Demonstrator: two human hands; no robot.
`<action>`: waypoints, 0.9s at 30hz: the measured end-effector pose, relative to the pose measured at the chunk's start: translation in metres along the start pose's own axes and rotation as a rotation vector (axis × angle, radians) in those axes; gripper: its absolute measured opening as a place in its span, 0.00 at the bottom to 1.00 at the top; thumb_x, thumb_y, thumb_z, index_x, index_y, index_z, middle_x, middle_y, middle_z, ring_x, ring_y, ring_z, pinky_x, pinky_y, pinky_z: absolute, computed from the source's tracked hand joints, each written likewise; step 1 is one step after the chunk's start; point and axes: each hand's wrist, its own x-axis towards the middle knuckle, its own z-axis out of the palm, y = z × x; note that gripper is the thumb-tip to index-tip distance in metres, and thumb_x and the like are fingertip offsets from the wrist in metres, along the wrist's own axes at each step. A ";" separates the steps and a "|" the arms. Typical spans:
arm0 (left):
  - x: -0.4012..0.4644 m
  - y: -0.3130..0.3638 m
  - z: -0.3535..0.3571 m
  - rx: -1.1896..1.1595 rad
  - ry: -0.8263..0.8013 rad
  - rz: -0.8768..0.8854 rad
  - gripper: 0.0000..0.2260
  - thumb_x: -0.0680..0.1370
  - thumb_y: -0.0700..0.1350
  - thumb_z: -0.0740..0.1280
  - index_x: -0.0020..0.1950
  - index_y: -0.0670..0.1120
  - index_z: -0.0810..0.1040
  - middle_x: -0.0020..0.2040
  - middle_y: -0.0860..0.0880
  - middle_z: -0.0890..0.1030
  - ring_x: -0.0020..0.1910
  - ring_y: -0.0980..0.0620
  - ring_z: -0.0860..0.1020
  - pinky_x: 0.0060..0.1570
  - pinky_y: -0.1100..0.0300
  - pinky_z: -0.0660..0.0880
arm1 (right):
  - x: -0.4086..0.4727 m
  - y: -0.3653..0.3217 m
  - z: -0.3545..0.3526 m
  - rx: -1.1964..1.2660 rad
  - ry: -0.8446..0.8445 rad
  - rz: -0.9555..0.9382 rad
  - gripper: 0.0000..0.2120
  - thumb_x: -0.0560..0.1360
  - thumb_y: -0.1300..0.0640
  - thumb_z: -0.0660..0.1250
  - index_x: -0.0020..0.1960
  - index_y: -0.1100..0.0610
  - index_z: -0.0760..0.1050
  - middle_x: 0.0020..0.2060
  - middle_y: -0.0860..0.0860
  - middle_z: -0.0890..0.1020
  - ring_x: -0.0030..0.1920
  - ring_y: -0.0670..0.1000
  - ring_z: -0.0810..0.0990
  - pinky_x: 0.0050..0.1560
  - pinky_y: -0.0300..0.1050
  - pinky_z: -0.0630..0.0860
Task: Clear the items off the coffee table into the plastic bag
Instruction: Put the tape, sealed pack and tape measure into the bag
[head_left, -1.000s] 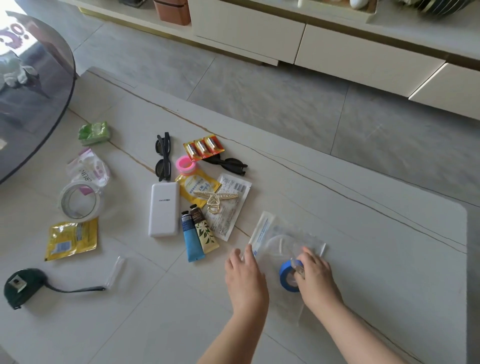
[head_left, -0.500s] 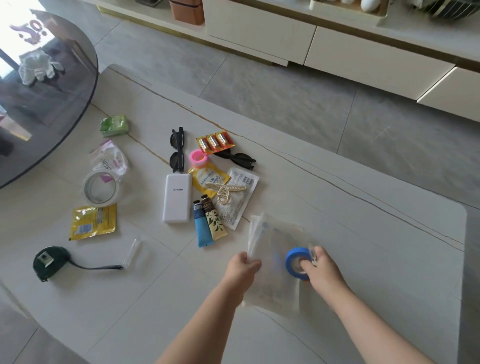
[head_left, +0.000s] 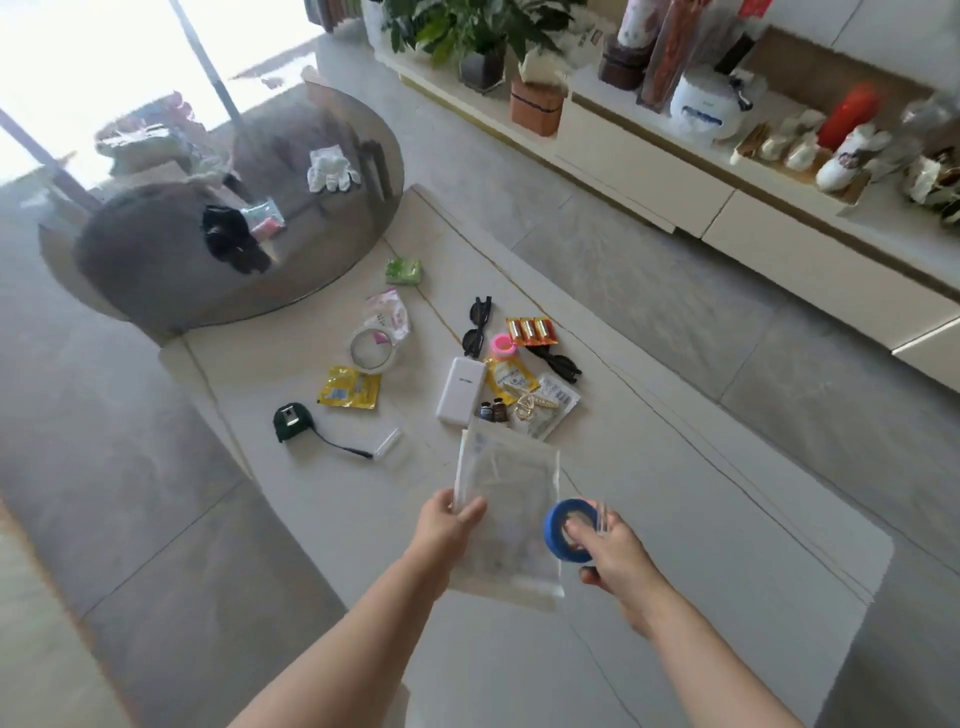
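Note:
My left hand (head_left: 451, 525) pinches the left edge of a clear plastic bag (head_left: 511, 512), lifted above the pale coffee table (head_left: 727, 545). My right hand (head_left: 610, 553) holds a blue tape roll (head_left: 555, 527) and the bag's right edge. On the table beyond lie a white power bank (head_left: 460, 391), a gold hair clip (head_left: 530, 406), two small tubes (head_left: 492, 410) partly hidden by the bag, yellow sachets (head_left: 349, 387), batteries (head_left: 531, 330), a pink ring (head_left: 503, 347), two pairs of sunglasses (head_left: 477, 326), a clear tape roll (head_left: 371, 349) and a green tape measure (head_left: 292, 420).
A round dark glass table (head_left: 234, 228) overlaps the coffee table's far left corner. A green packet (head_left: 403, 271) and a pink-white pouch (head_left: 388, 314) lie near it. A small clear sleeve (head_left: 388, 441) lies by the tape measure. A low cream cabinet (head_left: 727, 192) with ornaments runs along the far side.
Both hands have lifted the bag and the blue tape off the table toward me. The camera has tilted up and back, so more of the room shows.

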 end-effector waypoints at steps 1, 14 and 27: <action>-0.014 0.002 -0.013 -0.038 0.025 0.006 0.09 0.78 0.41 0.66 0.56 0.40 0.75 0.45 0.44 0.79 0.39 0.49 0.77 0.35 0.60 0.75 | -0.012 -0.008 0.005 -0.018 -0.031 -0.015 0.07 0.78 0.60 0.60 0.52 0.49 0.72 0.41 0.46 0.76 0.39 0.45 0.74 0.35 0.39 0.67; -0.183 -0.045 -0.211 -0.466 0.433 -0.024 0.07 0.79 0.41 0.65 0.55 0.41 0.73 0.51 0.43 0.79 0.49 0.45 0.78 0.43 0.56 0.77 | -0.145 -0.067 0.145 -0.374 -0.435 -0.149 0.12 0.78 0.60 0.58 0.58 0.48 0.70 0.48 0.50 0.74 0.43 0.47 0.70 0.40 0.42 0.66; -0.284 -0.161 -0.413 -0.935 0.731 -0.113 0.04 0.78 0.39 0.65 0.52 0.41 0.75 0.55 0.36 0.80 0.56 0.37 0.79 0.59 0.40 0.75 | -0.260 -0.059 0.380 -0.602 -0.691 -0.134 0.13 0.75 0.68 0.60 0.53 0.52 0.73 0.41 0.53 0.78 0.37 0.52 0.75 0.35 0.40 0.68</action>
